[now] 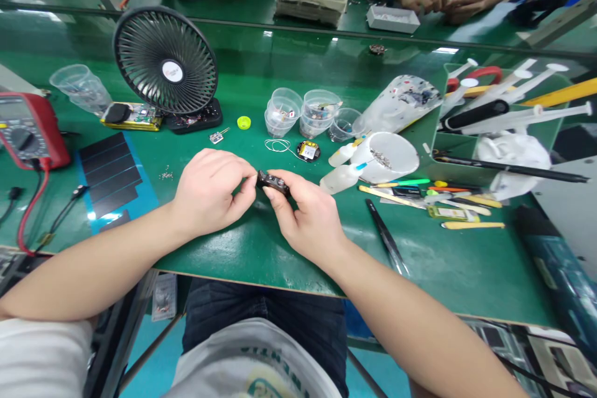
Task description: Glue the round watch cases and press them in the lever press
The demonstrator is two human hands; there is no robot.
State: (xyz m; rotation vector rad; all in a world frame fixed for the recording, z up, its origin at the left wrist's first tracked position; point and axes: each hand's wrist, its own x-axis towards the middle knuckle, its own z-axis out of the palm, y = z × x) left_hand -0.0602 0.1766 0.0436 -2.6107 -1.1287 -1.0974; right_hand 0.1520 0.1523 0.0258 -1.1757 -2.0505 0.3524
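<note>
A small black device (278,185) is held over a green tabletop (284,258), between two bare hands. Close fingertip work on the piece appears to be the step in hand; a steady hold and fine control would seem to be called for by the next move. The device is gripped by the right hand (312,208), thumb and fingers closed around its body, while the left hand (209,189) is curled, thumb and forefinger brought nearly together at the opposite end (whether anything is pinched between those tips cannot be told). Both forearms are angled inward from the sides, with the knuckles turned upward. Tweezers (385,233) are seen lying to the right, apart from the hands.
</note>
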